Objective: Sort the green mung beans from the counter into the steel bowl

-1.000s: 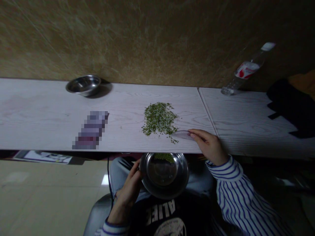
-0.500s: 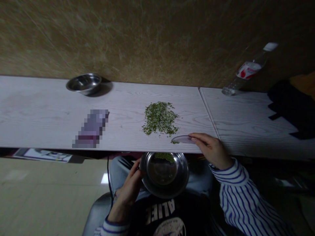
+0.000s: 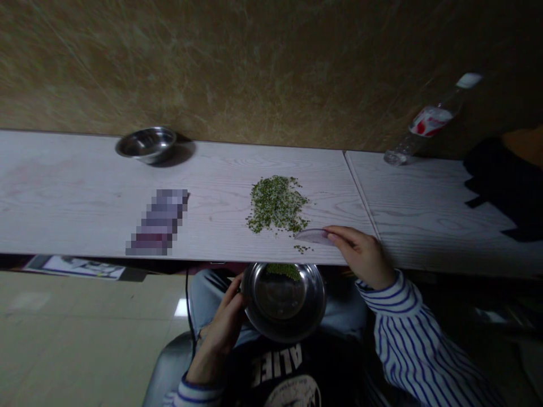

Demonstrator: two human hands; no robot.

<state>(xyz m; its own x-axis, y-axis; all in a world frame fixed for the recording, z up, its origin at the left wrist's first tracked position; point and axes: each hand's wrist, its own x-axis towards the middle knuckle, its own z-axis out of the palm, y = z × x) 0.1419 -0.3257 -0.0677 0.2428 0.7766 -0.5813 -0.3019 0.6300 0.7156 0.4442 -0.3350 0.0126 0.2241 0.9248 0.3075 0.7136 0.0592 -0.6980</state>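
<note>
My left hand (image 3: 229,317) grips the left rim of a steel bowl (image 3: 285,330), held over my lap just below the table's front edge. A clump of small green beans (image 3: 282,271) lies inside it, towards the table side. Between the thumb and fingers of my right hand (image 3: 361,255) is a thin, translucent purplish scraper (image 3: 311,235) with a curved edge. Its tip is at the lower right border of a spread of green beans mixed with white grains (image 3: 276,204) on the table. A few loose beans (image 3: 302,249) lie between the scraper and the front edge.
A smaller steel bowl (image 3: 146,146) stands near the wall at back left. In front of it lies a pixelated flat object (image 3: 156,221). A clear plastic bottle (image 3: 430,121) with a white cap stands at right, near dark cloth (image 3: 504,186). A seam (image 3: 360,192) crosses the table (image 3: 220,169).
My right hand has moved the scraper slightly away from the front edge, towards the spread of beans. The few loose beans now lie apart from it. My left hand and the bowl have stayed put.
</note>
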